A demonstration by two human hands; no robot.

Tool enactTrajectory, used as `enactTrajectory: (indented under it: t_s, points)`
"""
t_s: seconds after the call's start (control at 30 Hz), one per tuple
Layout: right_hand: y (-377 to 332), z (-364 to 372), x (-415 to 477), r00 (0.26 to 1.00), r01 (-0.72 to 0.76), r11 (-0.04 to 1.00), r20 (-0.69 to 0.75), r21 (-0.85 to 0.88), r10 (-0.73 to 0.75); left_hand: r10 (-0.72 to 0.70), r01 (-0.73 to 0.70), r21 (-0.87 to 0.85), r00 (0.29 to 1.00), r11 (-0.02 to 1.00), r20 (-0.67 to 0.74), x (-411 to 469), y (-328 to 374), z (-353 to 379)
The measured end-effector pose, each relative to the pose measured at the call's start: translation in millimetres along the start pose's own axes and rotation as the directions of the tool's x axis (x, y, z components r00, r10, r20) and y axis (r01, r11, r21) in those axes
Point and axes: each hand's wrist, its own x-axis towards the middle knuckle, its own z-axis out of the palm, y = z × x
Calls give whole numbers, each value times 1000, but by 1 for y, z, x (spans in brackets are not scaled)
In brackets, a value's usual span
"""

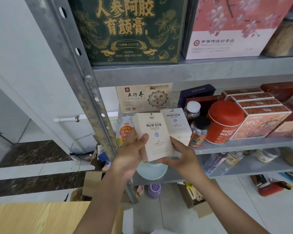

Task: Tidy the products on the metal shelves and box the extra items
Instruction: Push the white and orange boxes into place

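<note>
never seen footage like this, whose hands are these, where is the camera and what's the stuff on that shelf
No machine here: a person wears one wide-angle camera on the head, so you look forward and down at their own bare hands. The left hand holds a cream box by its left edge, thumb on the front; the right hand holds its lower right corner. Behind it is a metal shelf with a matching cream box, a black-lidded jar, a red tin and a row of orange-red cartons. The shelf above carries a green box and a pink box.
</note>
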Motion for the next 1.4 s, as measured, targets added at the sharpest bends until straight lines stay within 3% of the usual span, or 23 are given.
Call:
enactTrajectory:
  t_s: [0.13, 0.2, 0.33, 0.43, 0.63, 0.83, 0.9, 0.93, 1.07, 1.13, 1.2, 1.4]
  points:
    - [0, 6, -1, 985, -18, 991, -171, -132, -5, 65, -25, 309, 991, 951, -118, 6, -15, 1]
    - [-2, 8, 3, 970, -11, 967, -238, -256, -52, 83, -46, 395, 994, 918, -77, 7, -28, 0]
    - [-1, 4, 14, 978, 75, 874, -136, -480, -159, 101, -33, 364, 981, 931, -168, 10, -40, -7]
    - [11, -7, 26, 953, 181, 720, -60, -670, -296, 145, -27, 452, 963, 892, -228, 16, -46, -18]
    - [41, -19, 47, 993, 119, 412, 104, -903, -59, 65, 102, 634, 970, 766, -235, 37, -59, -26]
    - [51, -18, 48, 991, 108, 429, 61, -897, -123, 73, 127, 796, 975, 592, -210, 58, -69, -18]
    - [53, -19, 49, 989, 112, 460, 55, -881, -136, 117, 118, 860, 973, 497, -201, 61, -70, -17]
    - [54, -19, 49, 988, 117, 471, 53, -874, -147, 149, 119, 910, 970, 396, -191, 64, -71, -18]
    - [60, -19, 52, 978, 143, 494, 46, -857, -202, 134, 144, 973, 983, -178, -121, 70, -73, -27]
    - [61, -19, 52, 967, 162, 496, 36, -853, -254, 95, 119, 937, 991, -329, -92, 71, -76, -29]
    - [59, -19, 53, 942, 179, 501, 1, -847, -335, 85, 105, 928, 993, -358, -80, 73, -79, -31]
    - [57, -22, 59, 831, 253, 433, -35, -865, -555, 93, 100, 950, 993, -297, -75, 76, -77, -31]
